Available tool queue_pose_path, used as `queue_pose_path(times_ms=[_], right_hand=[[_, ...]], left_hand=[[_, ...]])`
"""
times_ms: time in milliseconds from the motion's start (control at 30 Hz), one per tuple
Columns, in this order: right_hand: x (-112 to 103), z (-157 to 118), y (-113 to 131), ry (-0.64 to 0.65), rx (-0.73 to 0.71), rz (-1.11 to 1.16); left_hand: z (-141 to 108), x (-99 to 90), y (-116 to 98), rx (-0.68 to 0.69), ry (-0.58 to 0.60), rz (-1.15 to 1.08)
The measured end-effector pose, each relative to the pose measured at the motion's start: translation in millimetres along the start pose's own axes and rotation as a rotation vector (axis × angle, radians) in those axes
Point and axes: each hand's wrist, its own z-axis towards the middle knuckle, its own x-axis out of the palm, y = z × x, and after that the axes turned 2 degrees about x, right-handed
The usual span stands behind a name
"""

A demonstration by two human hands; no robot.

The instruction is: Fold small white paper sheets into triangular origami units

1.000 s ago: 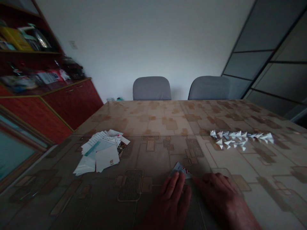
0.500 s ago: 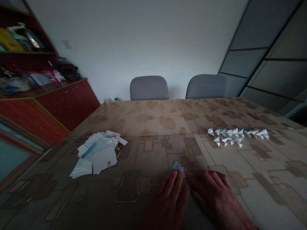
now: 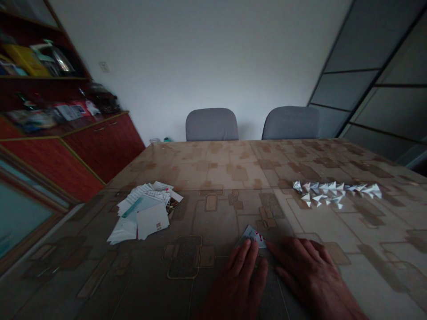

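Observation:
Near the front of the table lies a small folded piece of paper (image 3: 255,235), grey-white with red marks, its top forming a point. My left hand (image 3: 242,275) rests on its lower left part with fingers stretched out, pressing it against the tabletop and hiding its lower edge. At the paper's right corner is the index fingertip of my right hand (image 3: 305,269). That hand lies palm down, thumb apart from the index finger and the other fingers loosely bent. Neither hand grips anything.
A fanned pile of paper cards (image 3: 145,213) lies to the left on the patterned table (image 3: 216,173). Several small folded paper pieces (image 3: 336,189) stand in rows at the right. Two grey chairs (image 3: 211,124) are behind the far edge, and a red-brown cabinet (image 3: 103,151) stands at the left.
The whole view has shifted slightly, so everything appears a little farther right. A bit more of the paper's red marking shows between my hands, which keep nearly the same pose.

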Motion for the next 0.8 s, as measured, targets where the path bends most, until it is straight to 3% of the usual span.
queue_pose_path(times_ms=[433,800], right_hand=[[3,-2,-6,0.044,-0.015,0.037],[6,-5,-8,0.065,0.008,-0.006]], left_hand=[[-6,23.5,-26,-0.176,-0.094,0.039],[-14,-1.0,0,-0.065,-0.060,0.056]])
